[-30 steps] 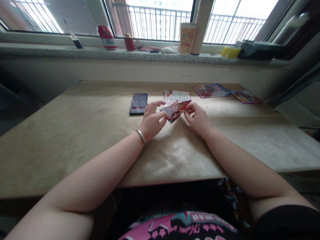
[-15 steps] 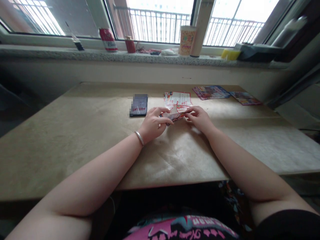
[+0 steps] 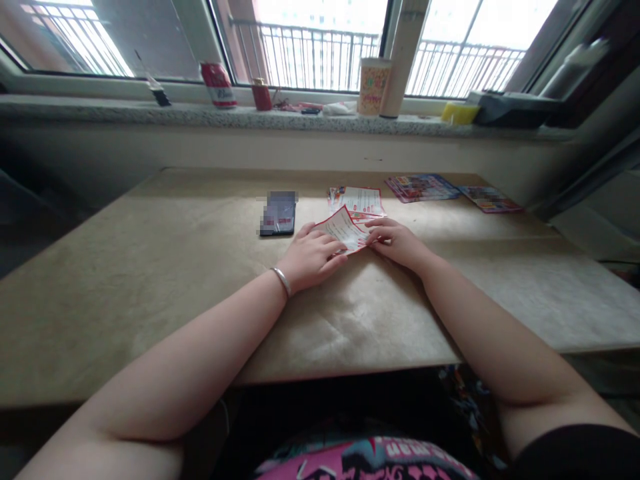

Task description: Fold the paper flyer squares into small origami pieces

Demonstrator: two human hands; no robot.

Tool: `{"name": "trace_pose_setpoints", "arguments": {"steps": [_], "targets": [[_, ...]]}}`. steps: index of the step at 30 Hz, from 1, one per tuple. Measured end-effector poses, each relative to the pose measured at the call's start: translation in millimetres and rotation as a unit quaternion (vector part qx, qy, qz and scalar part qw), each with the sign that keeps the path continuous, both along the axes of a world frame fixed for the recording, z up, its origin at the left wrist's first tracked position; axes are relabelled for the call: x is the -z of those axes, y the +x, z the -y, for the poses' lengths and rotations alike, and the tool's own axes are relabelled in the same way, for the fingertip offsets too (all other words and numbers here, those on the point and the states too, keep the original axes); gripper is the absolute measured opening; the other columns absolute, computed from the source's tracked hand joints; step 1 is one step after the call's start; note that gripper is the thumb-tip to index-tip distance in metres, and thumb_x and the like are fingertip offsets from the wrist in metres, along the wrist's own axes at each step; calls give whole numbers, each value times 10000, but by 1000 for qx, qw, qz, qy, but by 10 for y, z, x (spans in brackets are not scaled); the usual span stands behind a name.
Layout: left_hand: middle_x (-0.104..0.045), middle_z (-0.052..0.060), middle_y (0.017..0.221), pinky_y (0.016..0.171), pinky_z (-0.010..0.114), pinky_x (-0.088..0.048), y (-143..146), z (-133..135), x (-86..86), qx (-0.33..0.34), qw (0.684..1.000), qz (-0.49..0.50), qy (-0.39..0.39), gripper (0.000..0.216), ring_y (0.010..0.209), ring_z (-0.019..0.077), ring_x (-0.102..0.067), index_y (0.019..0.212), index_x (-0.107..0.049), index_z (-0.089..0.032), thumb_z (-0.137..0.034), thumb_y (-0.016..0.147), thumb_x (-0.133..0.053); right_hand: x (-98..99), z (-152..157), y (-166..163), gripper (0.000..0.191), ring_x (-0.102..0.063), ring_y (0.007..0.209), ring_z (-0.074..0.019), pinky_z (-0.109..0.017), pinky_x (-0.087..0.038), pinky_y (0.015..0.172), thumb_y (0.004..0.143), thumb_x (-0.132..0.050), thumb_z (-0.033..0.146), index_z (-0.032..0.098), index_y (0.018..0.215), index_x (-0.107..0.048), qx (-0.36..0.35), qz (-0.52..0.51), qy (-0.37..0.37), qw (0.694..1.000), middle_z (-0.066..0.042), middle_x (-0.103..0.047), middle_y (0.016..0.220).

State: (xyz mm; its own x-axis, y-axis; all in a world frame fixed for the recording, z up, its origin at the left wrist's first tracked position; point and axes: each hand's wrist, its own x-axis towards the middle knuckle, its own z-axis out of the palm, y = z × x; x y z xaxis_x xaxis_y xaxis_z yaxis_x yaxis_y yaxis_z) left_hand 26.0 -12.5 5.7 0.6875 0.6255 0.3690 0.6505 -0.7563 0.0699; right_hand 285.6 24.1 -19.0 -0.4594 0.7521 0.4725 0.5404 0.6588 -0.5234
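Observation:
In the head view, a small white printed paper sheet (image 3: 343, 228) with a red border is between my hands on the table. It is unfolded, with its far corner raised off the surface. My left hand (image 3: 313, 257), a silver bangle at its wrist, lies over the sheet's left part with the fingers stretched out. At the right edge, my right hand (image 3: 397, 241) pinches the paper between thumb and fingers. Just beyond are several similar printed sheets (image 3: 363, 199) in a loose, overlapping pile, partly covered by the raised corner.
A dark phone (image 3: 280, 215) lies left of the sheets. Colourful printed cards (image 3: 423, 187) and a smaller stack (image 3: 490, 199) rest at the table's back right. The granite windowsill (image 3: 295, 120) holds a red can (image 3: 218, 85), a paper cup (image 3: 373, 87) and a yellow object (image 3: 460, 113).
The folded paper has been opened out, so its white printed face now shows. My left hand has gone from gripping its edge to lying flat over it. My right hand stays at the right edge.

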Motion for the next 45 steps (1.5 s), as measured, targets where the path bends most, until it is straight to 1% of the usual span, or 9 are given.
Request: {"name": "trace_pose_setpoints", "arguments": {"steps": [3, 8, 14, 18, 22, 30, 37, 40, 45], "targets": [[-715, 40, 1080, 1051, 473, -282, 19, 6, 9, 9, 1000, -14, 6, 393, 1035, 239, -609, 1088, -691, -250, -440, 984, -364, 8, 3, -14, 137, -583, 1179, -218, -455, -481, 1007, 777, -620, 142, 231, 809, -719, -9, 16, 15, 1000, -86, -633, 1205], [-726, 25, 1056, 1006, 460, -305, 60, 33, 25, 7, 999, -25, 19, 389, 963, 223, -622, 1013, -724, -256, -383, 993, -357, -21, 73, -87, 112, -581, 1172, -221, -432, -472, 1012, 765, -664, 170, 228, 829, -734, -58, 47, 45, 996, -95, -621, 1226], [-740, 30, 1010, 1008, 445, -321, 91, 43, 43, -4, 999, -22, 26, 284, 965, 229, -627, 966, -732, -230, -364, 936, -483, -72, 144, -135, 96, -594, 1123, -209, -414, -493, 973, 791, -663, 199, 239, 835, -738, -56, 85, 42, 994, -80, -635, 1209], [-730, 52, 1039, 956, 422, -360, 90, 42, 21, -10, 1000, -30, 4, 334, 989, 241, -613, 989, -731, -220, -453, 924, -501, -90, 165, -184, 90, -622, 1044, -200, -413, -496, 962, 826, -644, 234, 236, 842, -733, -25, 77, 49, 996, -63, -682, 1102], [-708, 51, 1110, 966, 413, -356, 90, 47, -10, -20, 998, -47, -24, 395, 1043, 251, -584, 1051, -715, -214, -522, 903, -516, -77, 180, -274, 103, -627, 990, -206, -410, -495, 953, 837, -644, 285, 234, 819, -732, 30, 69, 41, 996, -55, -696, 1011], [-703, 51, 1108, 980, 429, -349, 99, 66, -17, -31, 998, -51, -35, 404, 1056, 269, -564, 1074, -711, -206, -508, 915, -495, -8, 157, -362, 79, -586, 1037, -230, -412, -474, 989, 783, -693, 283, 209, 779, -721, 132, -4, 26, 991, -91, -615, 1048], [-695, 38, 1131, 951, 426, -359, 92, 70, -3, -33, 997, -49, -41, 407, 1063, 258, -557, 1080, -709, -221, -497, 956, -436, 46, 101, -319, 131, -567, 998, -226, -373, -520, 855, 763, -705, 327, 211, 818, -730, 197, -18, -13, 980, -89, -531, 1015], [-696, 34, 1127, 931, 415, -366, 89, 62, 2, -21, 998, -51, -43, 432, 1050, 248, -558, 1084, -707, -226, -496, 979, -386, 31, 99, -326, 165, -581, 932, -214, -350, -511, 807, 766, -698, 366, 213, 818, -736, 214, -7, -34, 976, -84, -568, 964], [-702, 50, 1083, 922, 395, -374, 117, 80, -13, -14, 998, -48, -36, 437, 1035, 239, -569, 1073, -707, -214, -490, 984, -380, -27, 97, -334, 199, -585, 703, -174, -313, -465, 683, 789, -662, 408, 215, 781, -708, 201, 23, -86, 976, -29, -663, 735]]}}
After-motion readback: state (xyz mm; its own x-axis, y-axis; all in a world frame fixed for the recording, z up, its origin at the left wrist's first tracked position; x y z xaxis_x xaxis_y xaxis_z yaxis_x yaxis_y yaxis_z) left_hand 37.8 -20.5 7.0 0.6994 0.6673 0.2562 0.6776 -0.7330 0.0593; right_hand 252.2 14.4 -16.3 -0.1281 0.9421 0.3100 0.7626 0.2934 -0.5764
